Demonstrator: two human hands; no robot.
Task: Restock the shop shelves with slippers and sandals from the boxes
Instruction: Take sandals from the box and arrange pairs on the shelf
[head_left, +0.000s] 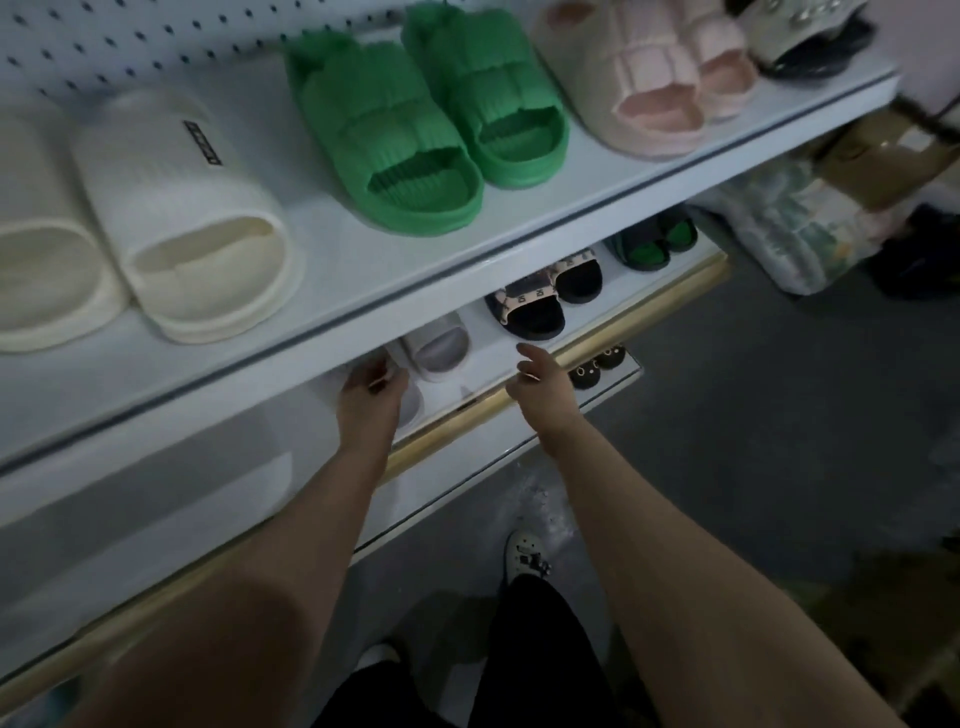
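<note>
The left hand (371, 387) was under the upper shelf (426, 270), fingers curled around a pale slipper (410, 402) on the lower shelf (491, 364), near its wood-coloured front edge. Its pair, a 2nd pale slipper (439, 348), lay just beside, further in. The right hand (540, 387) hovered over that same front edge, fingers loosely spread, gripping nothing. Further along the lower shelf, to the right of the pale pair, stood black sandals (545, 296) w/ patterned straps, then a dark & green pair (652, 244). On the upper shelf were white slippers (182, 218), green slippers (431, 124) and pink slippers (649, 88), toes facing out.
</note>
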